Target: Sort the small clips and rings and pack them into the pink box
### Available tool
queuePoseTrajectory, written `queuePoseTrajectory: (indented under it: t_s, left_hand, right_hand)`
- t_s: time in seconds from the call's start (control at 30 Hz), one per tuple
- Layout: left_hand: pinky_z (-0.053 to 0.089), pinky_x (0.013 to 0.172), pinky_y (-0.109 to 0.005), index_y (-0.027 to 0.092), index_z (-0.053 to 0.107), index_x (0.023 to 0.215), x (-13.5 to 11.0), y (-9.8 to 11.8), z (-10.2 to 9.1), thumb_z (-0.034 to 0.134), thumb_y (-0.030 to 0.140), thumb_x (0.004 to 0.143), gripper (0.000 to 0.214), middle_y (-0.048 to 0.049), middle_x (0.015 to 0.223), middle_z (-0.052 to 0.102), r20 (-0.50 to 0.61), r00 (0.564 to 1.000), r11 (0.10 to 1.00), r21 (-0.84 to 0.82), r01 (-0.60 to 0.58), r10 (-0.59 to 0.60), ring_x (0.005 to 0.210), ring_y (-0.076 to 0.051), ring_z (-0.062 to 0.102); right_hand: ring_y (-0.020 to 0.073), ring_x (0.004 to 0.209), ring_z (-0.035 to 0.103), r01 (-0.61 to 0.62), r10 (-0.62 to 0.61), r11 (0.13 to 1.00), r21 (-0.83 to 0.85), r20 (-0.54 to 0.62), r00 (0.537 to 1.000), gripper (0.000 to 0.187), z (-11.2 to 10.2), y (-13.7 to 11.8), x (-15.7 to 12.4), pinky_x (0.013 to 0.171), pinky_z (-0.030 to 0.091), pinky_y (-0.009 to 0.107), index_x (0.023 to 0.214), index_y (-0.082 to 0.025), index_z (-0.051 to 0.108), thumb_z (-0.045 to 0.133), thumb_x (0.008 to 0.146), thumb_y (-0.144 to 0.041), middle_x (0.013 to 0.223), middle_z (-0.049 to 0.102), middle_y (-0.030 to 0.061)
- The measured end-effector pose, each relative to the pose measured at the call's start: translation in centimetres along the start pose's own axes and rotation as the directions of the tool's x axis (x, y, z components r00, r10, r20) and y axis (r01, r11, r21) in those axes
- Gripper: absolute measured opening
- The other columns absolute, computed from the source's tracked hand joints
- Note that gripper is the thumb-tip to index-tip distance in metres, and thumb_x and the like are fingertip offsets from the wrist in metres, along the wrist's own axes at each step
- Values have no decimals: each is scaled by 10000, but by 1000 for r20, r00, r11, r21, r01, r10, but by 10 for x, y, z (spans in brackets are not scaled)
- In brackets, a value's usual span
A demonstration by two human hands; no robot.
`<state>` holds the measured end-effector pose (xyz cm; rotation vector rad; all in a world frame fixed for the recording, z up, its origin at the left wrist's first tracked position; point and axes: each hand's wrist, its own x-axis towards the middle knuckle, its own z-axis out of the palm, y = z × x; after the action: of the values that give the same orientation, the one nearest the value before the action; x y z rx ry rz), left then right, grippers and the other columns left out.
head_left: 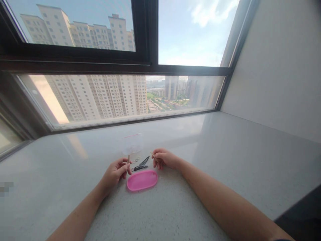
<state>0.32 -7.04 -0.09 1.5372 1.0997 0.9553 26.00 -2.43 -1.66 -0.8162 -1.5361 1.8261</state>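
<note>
pinching a small brown strip (128,158), the left hand (117,170) covers its lower end; the right hand (162,158) grasps a thin tan stick (153,155), too slight for me to identify. between them, dark hair clips (143,163) lie just behind a pink tray (142,181), a see-through bag (133,143) fading into the pale counter (140,214) beyond.

We see a pink oval tray (142,181), a pale grey, dark-speckled surface (140,214) around it and, beyond the tray, black hair clips (140,167), a brown piece (128,158) and a bag (132,143) with a pinkish strip (132,135).
</note>
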Motion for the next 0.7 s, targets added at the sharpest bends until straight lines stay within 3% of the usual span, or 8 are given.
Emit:
queuePoseTrajectory:
  t_s: [0.27, 0.7]
  left_hand:
    - [346, 474, -217, 151, 547, 864, 1, -1, 0, 559, 375, 759, 248, -3, 616, 619, -14, 1000, 1000, -14, -6, 6, 474, -102, 455]
    - [348, 484, -213, 147, 568, 823, 1, 1, 2, 541, 368, 761, 231, -1, 647, 607, -30, 1000, 1000, 4, -2, 2, 485, -97, 448]
  right_hand:
    - [97, 450, 553, 24, -31, 996, 91, 72, 997, 271, -5, 1, -1, 385, 398, 163, 902, -149, 507, 528, 631, -146, 673, 656, 29]
    - [139, 643, 630, 41, -48, 998, 50, 144, 988, 421, -6, 3, -3, 491, 469, 191, 999, -105, 603, 728, 603, -178, 817, 642, 65]
